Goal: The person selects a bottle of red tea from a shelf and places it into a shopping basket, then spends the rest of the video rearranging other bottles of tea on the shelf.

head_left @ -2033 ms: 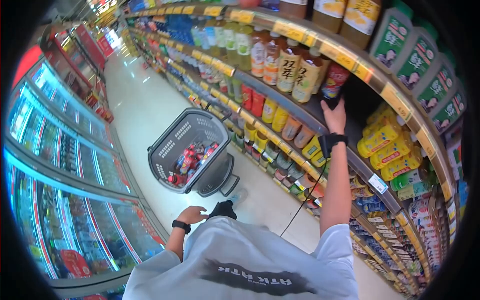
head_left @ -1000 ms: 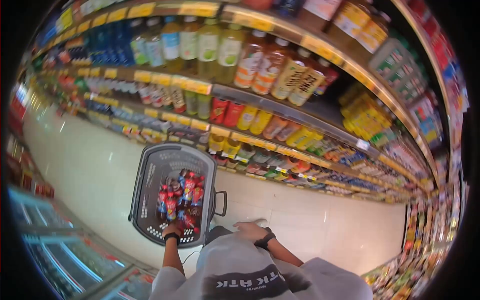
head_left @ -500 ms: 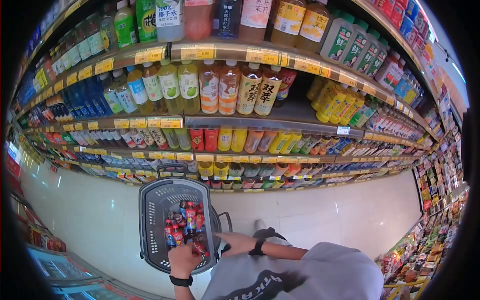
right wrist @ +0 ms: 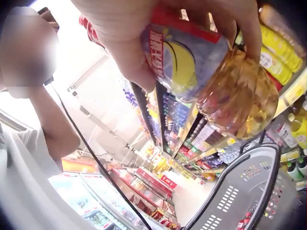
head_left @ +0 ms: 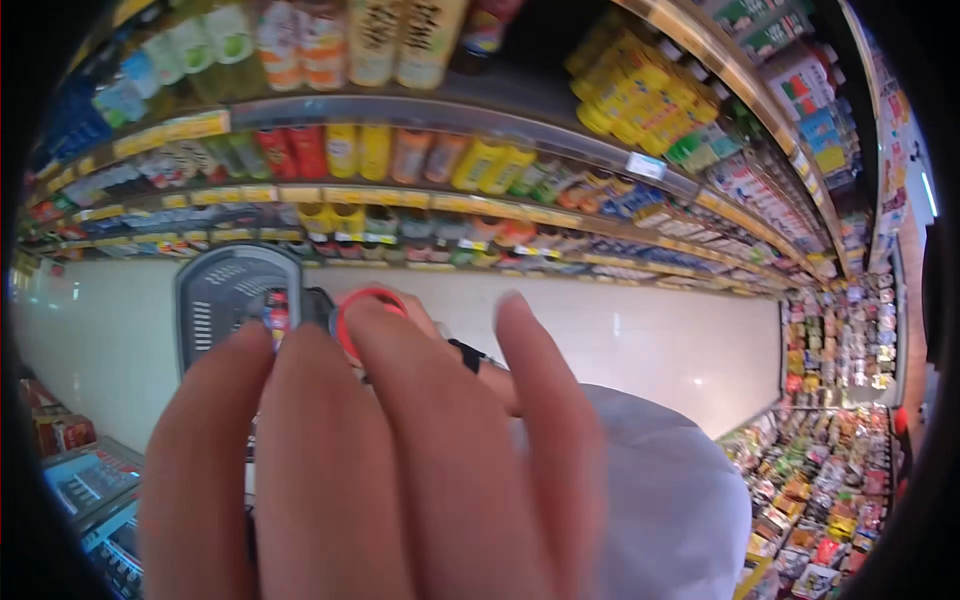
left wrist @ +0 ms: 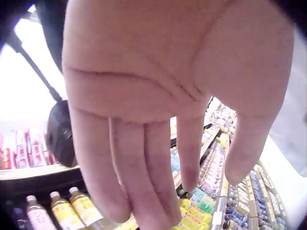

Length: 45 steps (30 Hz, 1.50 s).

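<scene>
My left hand is raised close in front of the head camera, fingers extended and blurred, covering much of that view. In the left wrist view, the palm of this left hand faces the lens with nothing in it. My right hand grips a plastic drink bottle with amber liquid and a purple-and-yellow label, tilted in the right wrist view. The head view shows part of that right hand behind the left fingers, by a red ring-shaped edge.
A grey shopping basket stands on the floor at left, partly hidden by the fingers, with a red-labelled bottle inside. Shelves of drinks run across the front. Packaged goods fill racks at right; glass-door fridges line the other side.
The right hand has come down from the shelf and now holds the bottle. The left hand has risen from over the basket to before the head camera. The head view has shifted.
</scene>
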Each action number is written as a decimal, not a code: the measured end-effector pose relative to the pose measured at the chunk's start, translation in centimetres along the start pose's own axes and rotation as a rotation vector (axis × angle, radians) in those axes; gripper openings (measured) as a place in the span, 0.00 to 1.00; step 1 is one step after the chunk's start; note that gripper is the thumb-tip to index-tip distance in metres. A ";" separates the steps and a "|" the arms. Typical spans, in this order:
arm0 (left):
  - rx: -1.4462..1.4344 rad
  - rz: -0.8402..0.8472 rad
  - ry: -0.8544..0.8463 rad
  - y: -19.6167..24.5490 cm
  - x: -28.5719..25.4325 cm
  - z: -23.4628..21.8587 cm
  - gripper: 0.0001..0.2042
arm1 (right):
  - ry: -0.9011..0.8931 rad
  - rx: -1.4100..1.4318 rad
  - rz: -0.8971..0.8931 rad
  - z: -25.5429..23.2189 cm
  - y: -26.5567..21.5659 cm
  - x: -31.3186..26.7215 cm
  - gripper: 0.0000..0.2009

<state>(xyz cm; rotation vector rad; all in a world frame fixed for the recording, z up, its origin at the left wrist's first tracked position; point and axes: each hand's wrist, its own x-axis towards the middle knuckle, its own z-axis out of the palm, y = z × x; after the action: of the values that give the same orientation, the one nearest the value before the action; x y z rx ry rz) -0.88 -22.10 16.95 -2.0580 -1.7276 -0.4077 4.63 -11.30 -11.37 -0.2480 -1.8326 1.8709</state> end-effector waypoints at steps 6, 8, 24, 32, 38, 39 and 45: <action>-0.064 0.075 0.168 5.8 5.8 1.8 0.10 | 0.209 -0.063 0.148 -7.1 2.3 -3.0 0.24; -0.119 0.096 0.195 7.6 6.7 3.1 0.11 | 0.246 -0.073 0.231 -9.6 2.2 -3.4 0.23; -0.466 -0.423 0.125 -2.0 9.3 21.5 0.27 | 0.430 -0.035 -0.459 -20.2 -5.9 11.8 0.32; -0.835 -0.606 0.455 -5.4 11.1 31.1 0.40 | 0.621 -0.034 -0.363 -20.2 -5.3 18.5 0.19; -0.819 -0.645 0.412 -6.1 10.5 32.0 0.39 | 0.477 -0.266 -0.310 -21.4 -5.3 20.0 0.24; -0.833 -0.654 0.395 -6.2 10.4 32.0 0.39 | 0.449 -0.295 -0.318 -21.8 -4.9 20.2 0.25; -0.847 -0.632 0.403 -6.4 10.1 33.8 0.40 | 0.257 -0.489 -0.284 -24.3 -3.6 21.2 0.29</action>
<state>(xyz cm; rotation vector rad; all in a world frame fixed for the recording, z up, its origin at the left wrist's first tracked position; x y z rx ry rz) -6.77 4.15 -6.78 -1.6021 -2.0939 -1.8674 -1.44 19.97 -5.16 -0.3547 -1.9938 1.1285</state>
